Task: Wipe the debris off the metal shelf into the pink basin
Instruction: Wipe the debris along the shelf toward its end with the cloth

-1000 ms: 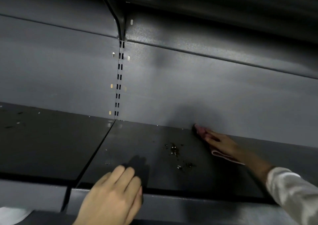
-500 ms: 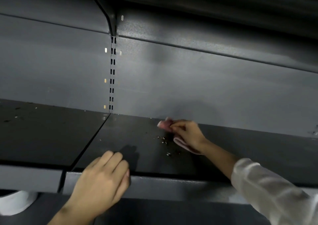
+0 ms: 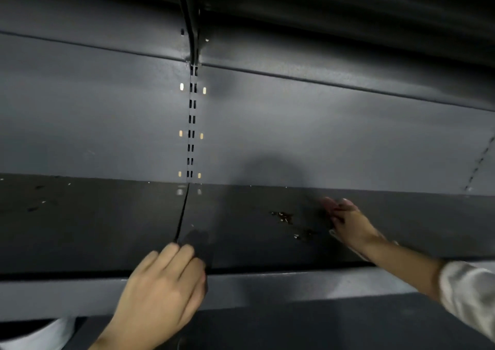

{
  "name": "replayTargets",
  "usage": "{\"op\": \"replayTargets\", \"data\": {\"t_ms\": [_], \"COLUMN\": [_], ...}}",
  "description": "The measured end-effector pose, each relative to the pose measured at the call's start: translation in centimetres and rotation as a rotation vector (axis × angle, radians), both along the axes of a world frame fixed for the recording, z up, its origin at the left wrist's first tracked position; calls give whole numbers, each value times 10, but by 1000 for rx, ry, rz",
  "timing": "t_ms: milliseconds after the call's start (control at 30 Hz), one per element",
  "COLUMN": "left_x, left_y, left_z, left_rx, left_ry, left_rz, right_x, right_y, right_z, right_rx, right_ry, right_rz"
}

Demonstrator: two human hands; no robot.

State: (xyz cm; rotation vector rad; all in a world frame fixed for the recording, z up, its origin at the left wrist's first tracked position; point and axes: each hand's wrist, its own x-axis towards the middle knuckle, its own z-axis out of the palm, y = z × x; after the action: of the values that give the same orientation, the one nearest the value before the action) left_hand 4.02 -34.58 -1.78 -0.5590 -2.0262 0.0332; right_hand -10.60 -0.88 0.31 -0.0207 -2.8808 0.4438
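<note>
A dark grey metal shelf (image 3: 241,242) runs across the view. A small pile of brown debris (image 3: 282,216) lies on it, with a few more crumbs (image 3: 305,234) nearer the front. My right hand (image 3: 348,222) presses a pink cloth (image 3: 329,202) flat on the shelf, just right of the debris. My left hand (image 3: 163,288) rests with curled fingers over the shelf's front lip, near the seam between two shelf panels. No pink basin is visible.
The left shelf panel (image 3: 80,223) carries scattered specks (image 3: 37,205). A slotted upright (image 3: 191,127) divides the grey back wall, with a bracket and upper shelf above. Something white (image 3: 40,333) shows at the bottom left below the shelf.
My right hand swept the cloth left along the back wall, pushing debris, then drew back to the right. My left hand stayed on the front lip while the view shifted.
</note>
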Motion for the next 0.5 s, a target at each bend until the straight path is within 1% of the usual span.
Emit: {"op": "replayTargets", "data": {"t_ms": [100, 167, 233, 267, 333, 367, 433, 467, 500], "left_x": [0, 0, 0, -1, -1, -1, -1, -1, -1], "left_y": [-5, -7, -7, -7, -8, -9, -10, -9, -8], "left_z": [0, 0, -1, -1, -3, -4, -5, -5, -6], "left_rx": [22, 26, 43, 51, 57, 57, 56, 55, 58], "left_ry": [0, -9, -23, -31, -46, -53, -61, -62, -62], "left_rz": [-65, -100, -123, -128, -135, -137, -138, -137, -136], "right_x": [10, 17, 22, 26, 34, 40, 48, 50, 53], "right_y": [-62, -95, -120, -127, -123, -115, -84, -67, -52], "right_z": [-1, 2, 11, 17, 30, 37, 43, 43, 40], "right_rx": [2, -41, -136, -228, -360, -407, -377, -311, -223], "right_ry": [25, 108, 168, 199, 317, 344, 323, 247, 123], "right_rz": [79, 73, 81, 67, 27, -12, -146, -193, -226]}}
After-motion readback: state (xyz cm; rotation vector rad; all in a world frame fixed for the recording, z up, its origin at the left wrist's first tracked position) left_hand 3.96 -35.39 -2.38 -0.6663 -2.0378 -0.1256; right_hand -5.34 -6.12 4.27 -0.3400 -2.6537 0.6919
